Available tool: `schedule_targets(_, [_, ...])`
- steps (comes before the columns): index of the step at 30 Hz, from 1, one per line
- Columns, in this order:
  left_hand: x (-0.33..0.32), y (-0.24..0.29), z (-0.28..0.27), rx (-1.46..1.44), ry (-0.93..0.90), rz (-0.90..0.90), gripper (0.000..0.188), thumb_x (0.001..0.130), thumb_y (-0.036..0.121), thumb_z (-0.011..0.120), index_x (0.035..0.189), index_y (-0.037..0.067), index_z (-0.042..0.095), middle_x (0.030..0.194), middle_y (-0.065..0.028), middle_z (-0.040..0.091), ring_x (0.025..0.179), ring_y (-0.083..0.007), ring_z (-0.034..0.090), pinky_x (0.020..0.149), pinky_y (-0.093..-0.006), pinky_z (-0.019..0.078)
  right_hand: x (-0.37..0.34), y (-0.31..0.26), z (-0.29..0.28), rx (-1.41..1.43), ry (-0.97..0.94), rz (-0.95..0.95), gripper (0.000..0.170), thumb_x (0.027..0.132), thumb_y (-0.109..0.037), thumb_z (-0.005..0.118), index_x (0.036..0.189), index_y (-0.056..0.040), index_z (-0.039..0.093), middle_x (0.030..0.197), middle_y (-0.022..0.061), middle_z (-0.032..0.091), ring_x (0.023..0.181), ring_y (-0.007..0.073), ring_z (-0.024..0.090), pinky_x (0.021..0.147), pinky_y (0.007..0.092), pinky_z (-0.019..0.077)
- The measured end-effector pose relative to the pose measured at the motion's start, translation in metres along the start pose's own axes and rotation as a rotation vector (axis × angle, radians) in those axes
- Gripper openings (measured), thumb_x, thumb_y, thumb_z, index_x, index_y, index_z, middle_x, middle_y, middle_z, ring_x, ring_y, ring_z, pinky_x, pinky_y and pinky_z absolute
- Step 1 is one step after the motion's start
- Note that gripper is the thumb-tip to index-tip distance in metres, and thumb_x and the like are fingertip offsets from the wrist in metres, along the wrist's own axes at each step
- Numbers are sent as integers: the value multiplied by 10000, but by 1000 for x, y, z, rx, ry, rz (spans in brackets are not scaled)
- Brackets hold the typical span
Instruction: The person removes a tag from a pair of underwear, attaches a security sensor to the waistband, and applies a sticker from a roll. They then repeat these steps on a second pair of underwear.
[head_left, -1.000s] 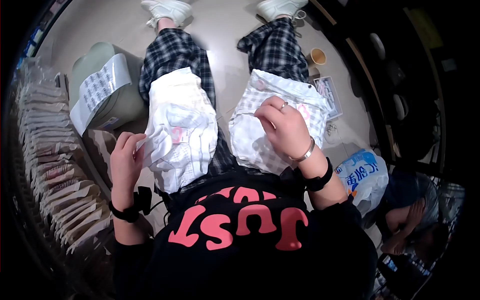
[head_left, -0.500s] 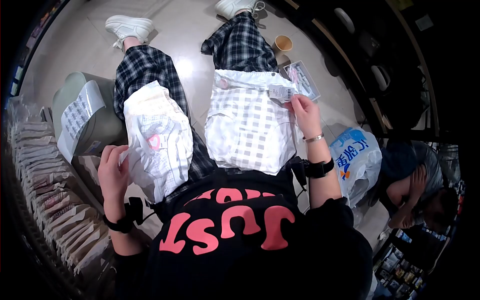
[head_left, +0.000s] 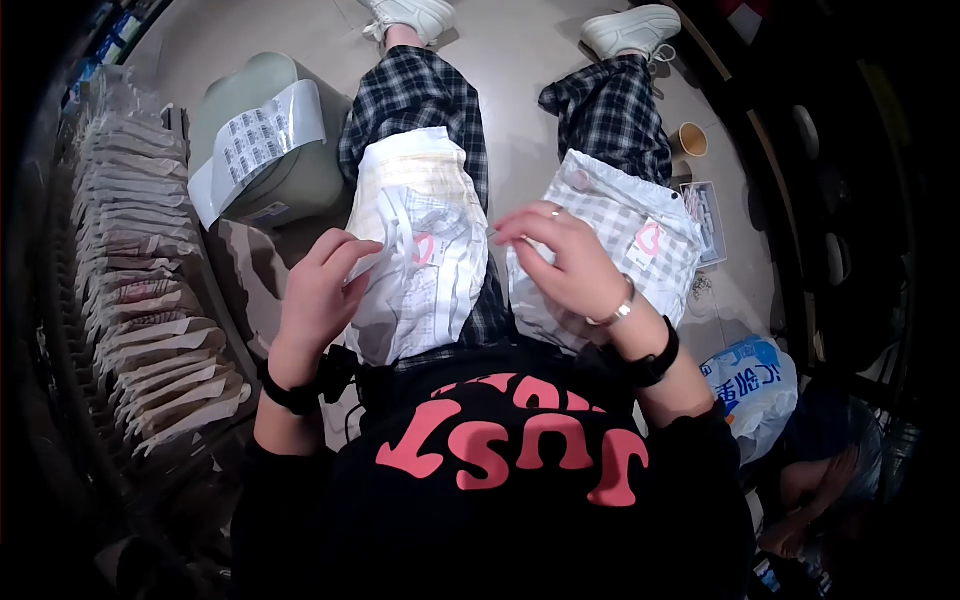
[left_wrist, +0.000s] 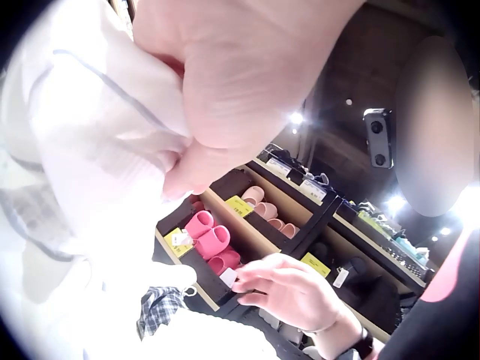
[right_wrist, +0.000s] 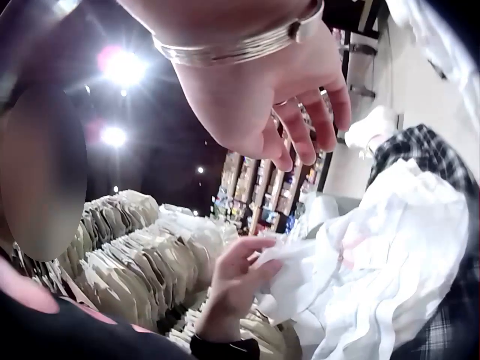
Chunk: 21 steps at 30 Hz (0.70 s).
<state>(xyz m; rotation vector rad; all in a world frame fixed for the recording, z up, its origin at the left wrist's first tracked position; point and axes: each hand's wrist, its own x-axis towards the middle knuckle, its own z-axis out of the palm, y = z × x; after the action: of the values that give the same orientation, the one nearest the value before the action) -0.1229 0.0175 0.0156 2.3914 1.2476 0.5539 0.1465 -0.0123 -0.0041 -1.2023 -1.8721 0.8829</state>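
On the left thigh lies a white garment (head_left: 435, 290) with grey printing and a pink heart tag; a cream-coloured cloth shows under it. My left hand (head_left: 325, 285) pinches its left edge, and the left wrist view shows the white fabric (left_wrist: 112, 97) bunched between thumb and fingers. Over the right thigh is spread a grey-and-white checked garment (head_left: 600, 300) with a heart tag (head_left: 648, 243) on it. My right hand (head_left: 565, 262) hovers above its left part, fingers loosely bent toward the white garment. In the right wrist view those fingers (right_wrist: 311, 135) hang with nothing visible between them.
A grey-green bin (head_left: 310, 190) with a sheet of barcode labels (head_left: 262, 135) stands at left, beside a rail of hanging clothes (head_left: 150, 270). At right are a paper cup (head_left: 690, 140), a small box (head_left: 706, 225), a plastic bag (head_left: 755, 390) and dark shelves.
My right hand held a tag at the checked garment's far right corner half a second ago; it has let go and moved left. My left hand keeps its grip on the white garment.
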Motion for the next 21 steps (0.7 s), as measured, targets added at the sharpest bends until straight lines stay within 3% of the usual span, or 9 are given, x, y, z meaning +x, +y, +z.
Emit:
schedule_targets(1, [-1, 1, -1, -9, 1, 6, 288, 629, -31, 619, 887, 92, 582, 819, -71, 522, 727, -261, 556, 612, -326, 455, 20, 12, 19, -18, -57, -38, 187, 759, -120, 559, 930, -46, 569, 936, 111, 576, 876, 273, 550, 765, 326, 435])
schedule_targets(3, [-2, 1, -1, -20, 10, 26, 278, 640, -10, 626, 891, 100, 581, 814, -63, 521, 716, -254, 557, 604, -327, 457, 60, 21, 53, -36, -66, 108, 279, 736, -184, 599, 979, -51, 565, 948, 129, 567, 889, 279, 547, 781, 333, 437])
schedule_targets(5, [-4, 2, 1, -16, -6, 28, 270, 647, 4, 631, 892, 103, 580, 810, -60, 520, 709, -252, 557, 598, -329, 457, 93, 37, 85, -182, -83, 201, 305, 717, -190, 597, 990, -55, 575, 953, 155, 567, 885, 292, 549, 783, 337, 442])
schedule_targets(8, [-6, 1, 3, -3, -34, 14, 269, 658, 19, 640, 906, 101, 581, 813, -63, 518, 704, -252, 550, 599, -332, 453, 119, 49, 108, -368, -388, 206, 268, 690, -130, 579, 946, -52, 599, 979, 214, 552, 915, 308, 557, 799, 347, 450])
schedule_targets(11, [-12, -4, 4, -10, -28, -37, 303, 646, -2, 639, 929, 92, 582, 826, -80, 515, 746, -263, 539, 631, -334, 448, 122, 54, 113, -482, -386, 176, 214, 674, -85, 554, 875, -48, 618, 959, 191, 561, 881, 302, 568, 769, 353, 462])
schedule_targets(14, [-22, -21, 3, 38, 17, -77, 363, 627, -26, 609, 963, 109, 574, 837, -82, 514, 784, -272, 537, 650, -352, 451, 110, 39, 92, -347, -68, 130, 126, 635, -60, 551, 755, -45, 590, 815, 121, 554, 804, 294, 553, 738, 353, 451])
schedule_targets(17, [-30, -34, -3, 106, 72, -180, 402, 606, -77, 570, 975, 84, 562, 836, -96, 514, 787, -290, 528, 670, -368, 444, 90, 24, 58, -258, 241, -87, 60, 637, -45, 553, 692, -29, 531, 737, 106, 518, 684, 297, 524, 613, 358, 436])
schedule_targets(21, [-41, -50, -8, 150, 92, -265, 329, 598, -87, 571, 900, 44, 568, 817, -114, 519, 772, -282, 538, 671, -349, 449, 38, -32, -9, -204, 240, 18, 109, 620, -14, 568, 626, -20, 460, 644, 107, 457, 573, 264, 479, 502, 328, 376])
